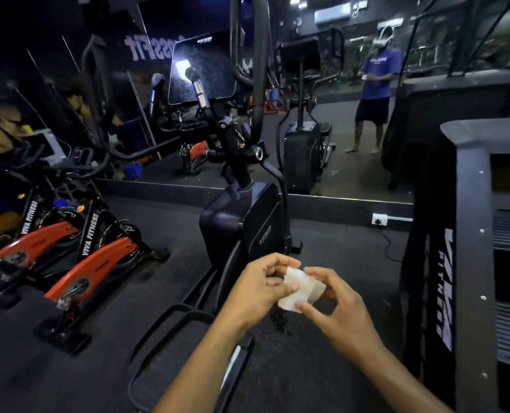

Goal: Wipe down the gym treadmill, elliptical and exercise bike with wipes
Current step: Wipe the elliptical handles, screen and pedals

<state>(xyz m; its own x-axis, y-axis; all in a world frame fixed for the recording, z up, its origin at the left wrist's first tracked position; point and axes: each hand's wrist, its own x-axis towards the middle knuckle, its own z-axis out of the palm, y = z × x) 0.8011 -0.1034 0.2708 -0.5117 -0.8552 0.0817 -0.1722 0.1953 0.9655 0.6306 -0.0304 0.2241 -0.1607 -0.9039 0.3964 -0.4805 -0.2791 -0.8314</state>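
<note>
Low in the centre of the frame, the left hand [261, 283] and right hand [341, 308] each pinch a folded wipe [301, 289], its long axis running lower left to upper right between them. The elliptical [241, 222] stands directly above the wipe; bikes [77, 263] sit at left, so the elliptical looks the nearer target.
</note>
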